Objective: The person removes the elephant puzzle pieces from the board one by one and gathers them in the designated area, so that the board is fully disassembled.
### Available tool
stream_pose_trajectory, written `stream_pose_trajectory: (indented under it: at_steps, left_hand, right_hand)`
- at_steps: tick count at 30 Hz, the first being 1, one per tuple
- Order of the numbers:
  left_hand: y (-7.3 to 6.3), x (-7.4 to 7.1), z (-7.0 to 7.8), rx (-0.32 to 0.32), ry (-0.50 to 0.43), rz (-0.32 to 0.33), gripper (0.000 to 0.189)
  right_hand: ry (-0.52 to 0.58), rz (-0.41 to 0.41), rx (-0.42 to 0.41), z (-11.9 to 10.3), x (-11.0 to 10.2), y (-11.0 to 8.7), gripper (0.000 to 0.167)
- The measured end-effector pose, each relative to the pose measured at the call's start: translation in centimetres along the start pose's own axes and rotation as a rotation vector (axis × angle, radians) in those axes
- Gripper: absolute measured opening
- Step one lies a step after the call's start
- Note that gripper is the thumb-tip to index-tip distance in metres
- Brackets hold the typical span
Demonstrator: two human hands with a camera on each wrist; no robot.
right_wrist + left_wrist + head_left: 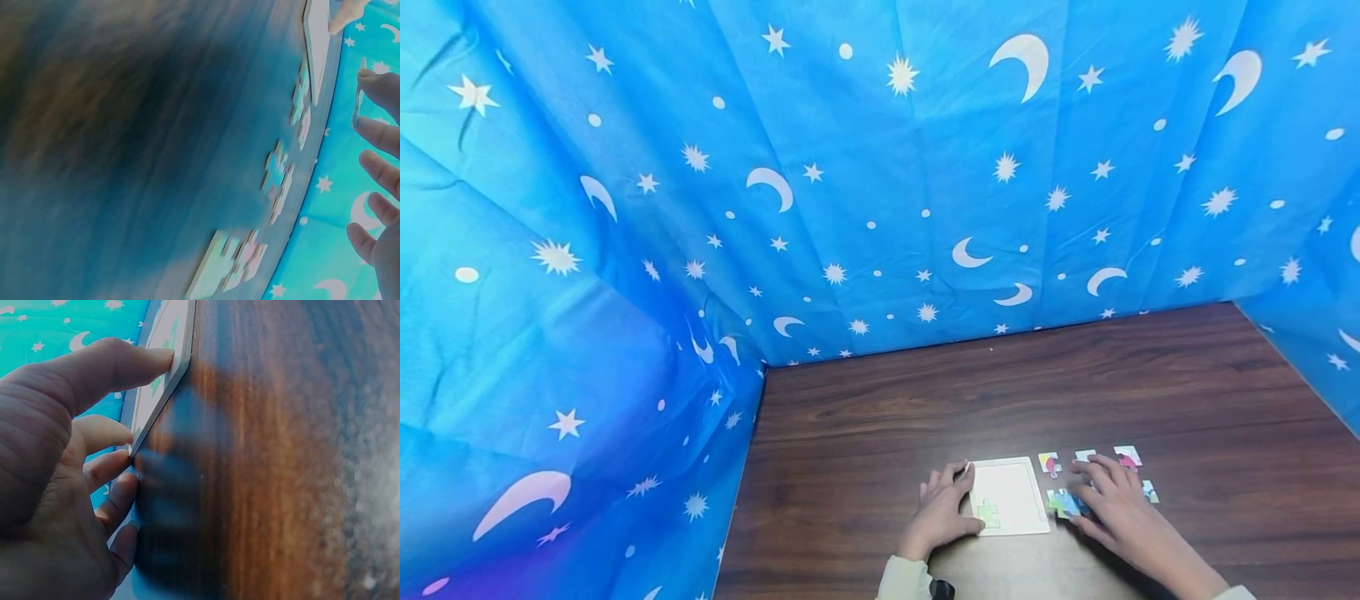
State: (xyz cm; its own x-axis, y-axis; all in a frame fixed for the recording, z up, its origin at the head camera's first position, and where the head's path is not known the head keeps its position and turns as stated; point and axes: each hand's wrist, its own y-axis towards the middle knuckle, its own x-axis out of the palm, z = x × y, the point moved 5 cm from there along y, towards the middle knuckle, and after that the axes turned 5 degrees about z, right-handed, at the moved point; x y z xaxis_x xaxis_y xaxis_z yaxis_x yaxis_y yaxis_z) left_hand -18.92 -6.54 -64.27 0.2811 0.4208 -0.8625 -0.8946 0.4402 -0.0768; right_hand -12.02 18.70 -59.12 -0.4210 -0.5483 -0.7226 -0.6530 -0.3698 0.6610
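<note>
A square white puzzle tray [1018,492] lies on the table, with a green jigsaw piece [988,512] in its near left corner. My left hand [942,508] holds the tray by its left side; the thumb [156,359] rests on the rim and the index finger touches a corner. Over the loose pieces hovers my right hand [1123,508]. In the right wrist view it pinches a thin jigsaw piece [359,97] edge-on between thumb and index finger, above the table. The picture on that piece is hard to make out.
Loose jigsaw pieces lie right of the tray: a yellow and pink one [1048,463], a green and blue one [1062,502], a red one [1127,455], and others partly behind the right hand. A blue star-and-moon cloth [880,250] hangs around the brown wooden table [865,433].
</note>
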Motion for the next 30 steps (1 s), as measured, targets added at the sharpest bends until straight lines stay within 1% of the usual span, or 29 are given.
stream_pose_trajectory:
  at_steps: [5,12,14,18,20,23,30]
  left_hand:
    - [0.0,0.1,-0.1,-0.009,-0.01,-0.009,0.088]
    - [0.0,0.1,-0.2,-0.017,-0.021,-0.02,0.088]
    - [0.0,0.2,-0.2,-0.021,-0.021,-0.026,0.088]
    - [0.1,0.2,0.0,-0.019,-0.027,-0.021,0.088]
    - [0.1,0.1,0.0,-0.01,-0.022,-0.01,0.088]
    - [0.1,0.0,0.0,0.005,-0.007,-0.002,0.088]
    - [-0.1,0.1,0.0,0.015,-0.024,-0.004,0.088]
  right_hand:
    - [-0.036,-0.002,0.011,0.4,-1.0,-1.0,0.068]
    - [-0.048,-0.025,0.052,1.4,-1.5,-2.9,0.066]
    - [-0.056,-0.053,0.067,1.7,-1.6,-3.5,0.066]
    - [-0.091,-0.154,0.107,2.0,-1.5,-4.6,0.042]
    - [-0.106,-0.203,0.136,2.0,-1.4,-4.8,0.036]
    - [-0.124,-0.248,0.178,2.0,-1.2,-4.9,0.037]
    - [-0.142,-0.284,0.212,2.3,-1.0,-5.2,0.04]
